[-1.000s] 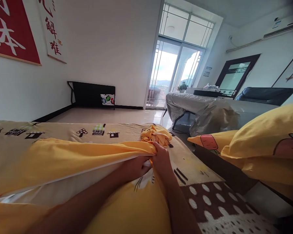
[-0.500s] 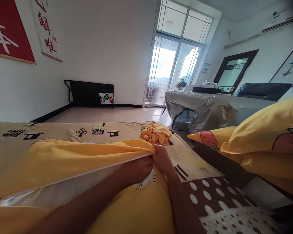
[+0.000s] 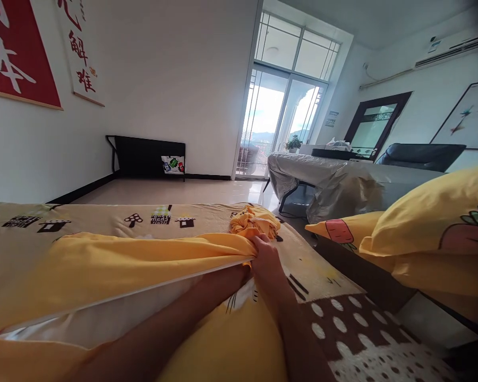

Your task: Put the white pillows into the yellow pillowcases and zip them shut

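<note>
A yellow pillowcase with a long open slit lies across the bed in front of me, white material showing inside. My right hand is closed on the fabric at the slit's right end, thumb and fingers pinching the edge. My left hand reaches from the left along the slit into that same corner; its fingers are hidden under the cloth and behind my right hand. Below my wrists, the yellow cover bulges and carries a printed whiskered face. Just beyond my hands sits a bunched yellow cloth.
A patterned beige blanket covers the bed. To the right, plump yellow pillows with carrot prints rest on a dark box. Behind stand a plastic-covered table, a black chair and a black folded panel against the wall.
My left hand has slid deeper into the corner, so its knuckles no longer show. My right hand keeps its hold on the edge. The view has tilted slightly upward.
</note>
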The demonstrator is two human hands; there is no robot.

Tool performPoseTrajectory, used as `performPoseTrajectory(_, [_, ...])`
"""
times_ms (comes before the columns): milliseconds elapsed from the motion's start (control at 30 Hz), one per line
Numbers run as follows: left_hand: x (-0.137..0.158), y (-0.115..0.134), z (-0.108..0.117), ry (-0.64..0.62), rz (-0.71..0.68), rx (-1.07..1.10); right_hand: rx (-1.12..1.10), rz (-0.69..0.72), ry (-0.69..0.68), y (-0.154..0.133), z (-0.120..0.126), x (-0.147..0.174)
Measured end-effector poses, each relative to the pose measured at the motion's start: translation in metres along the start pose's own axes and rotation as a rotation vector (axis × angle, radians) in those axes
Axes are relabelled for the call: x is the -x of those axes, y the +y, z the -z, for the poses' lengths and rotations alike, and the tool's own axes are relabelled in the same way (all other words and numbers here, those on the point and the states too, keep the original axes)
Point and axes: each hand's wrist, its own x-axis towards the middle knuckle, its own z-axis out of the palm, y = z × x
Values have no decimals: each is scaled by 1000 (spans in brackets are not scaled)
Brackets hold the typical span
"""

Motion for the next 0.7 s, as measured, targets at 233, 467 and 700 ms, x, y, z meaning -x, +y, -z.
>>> performPoseTrajectory(233, [-1,-1,1,52,-134,-203,145,60,63,-2,-4,2])
performPoseTrajectory(467, [0,2,11,100,-124,-312,-40,26,50,-7,0,1])
performPoseTrajectory(700, [-1,4,14,100,-84,-232,-45,-41,14,-11,2,3])
